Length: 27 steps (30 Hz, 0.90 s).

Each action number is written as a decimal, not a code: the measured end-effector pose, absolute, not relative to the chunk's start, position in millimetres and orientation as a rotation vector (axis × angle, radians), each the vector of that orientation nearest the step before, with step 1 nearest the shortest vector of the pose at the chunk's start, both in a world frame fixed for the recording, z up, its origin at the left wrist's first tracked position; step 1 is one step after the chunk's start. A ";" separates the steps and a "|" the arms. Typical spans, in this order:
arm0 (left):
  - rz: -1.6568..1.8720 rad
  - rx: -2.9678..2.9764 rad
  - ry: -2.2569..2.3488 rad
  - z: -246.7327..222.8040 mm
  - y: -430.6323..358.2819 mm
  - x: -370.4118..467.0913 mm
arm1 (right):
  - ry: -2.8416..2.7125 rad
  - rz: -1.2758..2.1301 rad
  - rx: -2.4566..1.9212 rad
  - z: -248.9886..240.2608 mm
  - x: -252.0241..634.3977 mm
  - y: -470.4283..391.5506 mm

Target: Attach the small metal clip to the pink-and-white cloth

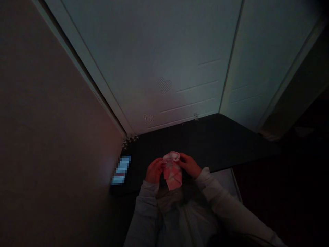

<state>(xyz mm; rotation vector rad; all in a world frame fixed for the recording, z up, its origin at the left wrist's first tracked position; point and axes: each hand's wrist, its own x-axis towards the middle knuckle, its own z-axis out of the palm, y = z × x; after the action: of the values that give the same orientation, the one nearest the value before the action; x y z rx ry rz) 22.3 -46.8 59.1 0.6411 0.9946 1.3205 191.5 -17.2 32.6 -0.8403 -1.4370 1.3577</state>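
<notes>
Both hands hold a small pink-and-white patterned piece of cloth that looks like a sock [173, 175], at the near edge of a dark tabletop. Its pale, rounded open end points away from me, and the rest hangs toward my body. My left hand [154, 170] is closed on its left side near the opening. On the right side, my right hand [189, 165] pinches the rim, with the thumb and fingers partly hidden by the cloth. A reddish light falls on the sock and both hands.
The dark tabletop [205, 140] meets white panels [164, 44] with heart-shaped reliefs. A lit phone-like screen [120, 170], pixelated, is at the left. Small clear objects [130, 138] cluster in the back left corner; another clear piece [196, 116] stands by the panel. A wall [56, 130] bounds the left.
</notes>
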 end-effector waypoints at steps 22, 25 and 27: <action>1.171 0.809 1.062 59.8 -46.4 26.4 | -1.701 1.300 -0.805 48.8 197.5 -27.9; 1.142 0.857 1.081 56.0 -44.1 24.4 | -1.713 1.293 -0.764 49.4 197.9 -29.3; 1.110 0.911 1.096 53.2 -42.7 22.9 | -1.703 1.266 -0.788 48.8 197.9 -29.7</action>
<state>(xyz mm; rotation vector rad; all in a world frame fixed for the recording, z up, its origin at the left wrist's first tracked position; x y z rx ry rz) 22.9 -42.7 53.2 0.9107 1.0955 1.1101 197.9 -29.7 48.8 -0.7876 -1.7028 1.2657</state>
